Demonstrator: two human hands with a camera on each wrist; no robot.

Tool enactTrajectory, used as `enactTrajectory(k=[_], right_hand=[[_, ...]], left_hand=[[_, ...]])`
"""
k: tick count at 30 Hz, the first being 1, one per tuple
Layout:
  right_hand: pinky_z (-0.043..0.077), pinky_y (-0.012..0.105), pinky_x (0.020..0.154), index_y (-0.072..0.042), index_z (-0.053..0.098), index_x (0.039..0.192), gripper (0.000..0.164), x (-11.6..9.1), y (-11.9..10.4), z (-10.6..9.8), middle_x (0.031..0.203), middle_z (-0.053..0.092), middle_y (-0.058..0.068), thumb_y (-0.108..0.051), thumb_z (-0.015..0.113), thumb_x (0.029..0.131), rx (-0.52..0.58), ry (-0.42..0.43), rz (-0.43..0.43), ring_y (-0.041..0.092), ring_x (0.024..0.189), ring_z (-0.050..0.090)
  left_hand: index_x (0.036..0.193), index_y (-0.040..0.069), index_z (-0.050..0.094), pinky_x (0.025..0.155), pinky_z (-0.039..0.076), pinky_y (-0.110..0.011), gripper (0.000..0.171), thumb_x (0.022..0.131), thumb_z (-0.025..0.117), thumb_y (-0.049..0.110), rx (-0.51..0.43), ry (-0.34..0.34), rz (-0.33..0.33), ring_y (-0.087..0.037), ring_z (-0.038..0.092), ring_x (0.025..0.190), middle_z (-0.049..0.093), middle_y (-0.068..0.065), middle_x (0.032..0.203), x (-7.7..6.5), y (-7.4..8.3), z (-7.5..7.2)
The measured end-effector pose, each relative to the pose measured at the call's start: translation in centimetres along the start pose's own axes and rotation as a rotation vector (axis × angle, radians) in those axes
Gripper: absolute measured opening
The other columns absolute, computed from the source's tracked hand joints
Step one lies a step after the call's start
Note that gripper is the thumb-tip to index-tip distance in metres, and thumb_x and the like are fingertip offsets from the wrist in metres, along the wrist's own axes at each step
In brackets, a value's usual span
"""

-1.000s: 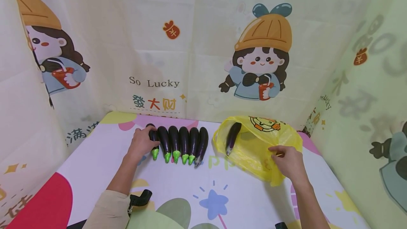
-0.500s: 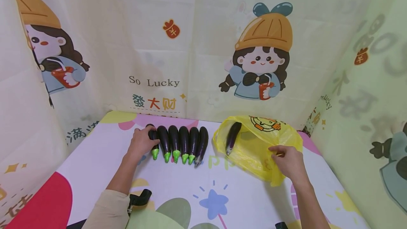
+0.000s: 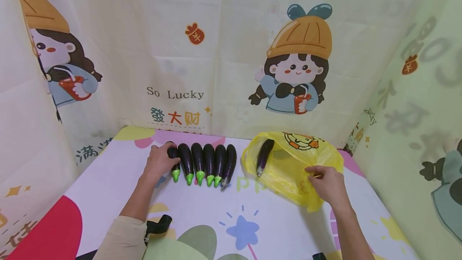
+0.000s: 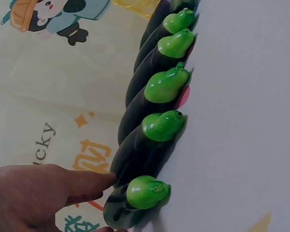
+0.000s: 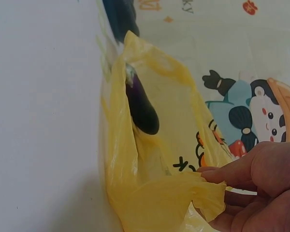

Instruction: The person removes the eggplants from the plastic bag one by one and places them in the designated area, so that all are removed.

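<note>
My left hand [image 3: 159, 161] grips the leftmost eggplant [image 3: 175, 171] of a row, thumb on its right side and fingers on the other. In the left wrist view that eggplant [image 4: 147, 193] shows its green cap toward the open tabletop. Several dark purple eggplants [image 3: 197, 159] lie side by side to its right, most with green caps; the rightmost eggplant [image 3: 229, 167] has a greyish one. On the right, my right hand [image 3: 329, 183] pinches the edge of a yellow plastic bag [image 3: 288, 187], spreading its mouth. One eggplant [image 5: 142, 106] lies inside the bag, near its left side.
A printed cloth with cartoon figures [image 3: 297, 79] hangs right behind the table and along both sides. The patterned tabletop [image 3: 202, 212] stretches in front of the row and the bag. A black strap mount [image 3: 160, 224] sits at my left sleeve [image 3: 124, 238].
Almost everything stays put. My left hand has shifted very slightly left at the leftmost eggplant, while my right hand and the bag look the same.
</note>
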State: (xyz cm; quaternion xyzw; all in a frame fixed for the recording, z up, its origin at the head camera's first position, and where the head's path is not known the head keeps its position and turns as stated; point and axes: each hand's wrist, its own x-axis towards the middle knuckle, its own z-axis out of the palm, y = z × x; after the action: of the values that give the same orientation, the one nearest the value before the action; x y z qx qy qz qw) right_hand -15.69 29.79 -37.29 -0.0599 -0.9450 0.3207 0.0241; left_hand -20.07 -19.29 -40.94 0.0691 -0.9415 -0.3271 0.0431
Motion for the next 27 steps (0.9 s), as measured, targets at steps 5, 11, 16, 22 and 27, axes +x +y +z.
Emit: enactTrajectory(k=[5,11,16,22,27], right_hand=[[0.058,0.030,0.070,0.001,0.074,0.122,0.027,0.1,0.0,-0.1,0.103,0.069,0.018,-0.007,0.065,0.097,-0.007,0.010,-0.010,0.028,0.089,0.061],[0.057,0.028,0.070,0.001,0.074,0.122,0.027,0.0,-0.1,0.0,0.104,0.069,0.018,-0.007,0.066,0.097,-0.004,0.002,0.000,0.028,0.090,0.061],[0.056,0.029,0.070,0.001,0.074,0.121,0.027,0.0,0.0,0.1,0.103,0.069,0.018,-0.007,0.066,0.097,-0.006,0.004,-0.007,0.028,0.089,0.061],[0.056,0.029,0.070,0.001,0.075,0.121,0.027,0.1,0.1,0.2,0.101,0.069,0.017,-0.006,0.066,0.097,-0.009,0.002,-0.005,0.027,0.088,0.060],[0.055,0.029,0.070,0.000,0.075,0.120,0.027,0.2,0.2,0.3,0.100,0.070,0.016,-0.007,0.066,0.096,-0.017,0.007,-0.006,0.027,0.088,0.059]], left_hand=[[0.142,0.004,0.057,0.094,0.053,-0.060,0.053,0.093,0.071,0.017,-0.008,0.042,-0.001,-0.049,0.050,0.112,0.041,-0.036,0.129,0.1,0.5,0.0],[0.140,0.005,0.059,0.089,0.052,-0.055,0.048,0.094,0.068,0.015,-0.004,0.100,0.002,-0.047,0.047,0.112,0.043,-0.034,0.128,-0.2,1.3,0.1],[0.131,0.002,0.065,0.083,0.052,-0.049,0.039,0.094,0.068,0.014,-0.018,0.101,0.091,-0.038,0.055,0.101,0.059,-0.025,0.113,-0.5,2.7,0.4],[0.123,0.004,0.070,0.065,0.046,-0.033,0.031,0.093,0.070,0.011,-0.059,0.057,0.168,-0.023,0.055,0.075,0.061,-0.009,0.082,-0.7,4.5,1.6],[0.122,0.005,0.072,0.065,0.046,-0.032,0.029,0.093,0.072,0.011,-0.075,0.021,0.209,-0.020,0.056,0.072,0.062,-0.007,0.079,-0.6,5.9,2.8]])
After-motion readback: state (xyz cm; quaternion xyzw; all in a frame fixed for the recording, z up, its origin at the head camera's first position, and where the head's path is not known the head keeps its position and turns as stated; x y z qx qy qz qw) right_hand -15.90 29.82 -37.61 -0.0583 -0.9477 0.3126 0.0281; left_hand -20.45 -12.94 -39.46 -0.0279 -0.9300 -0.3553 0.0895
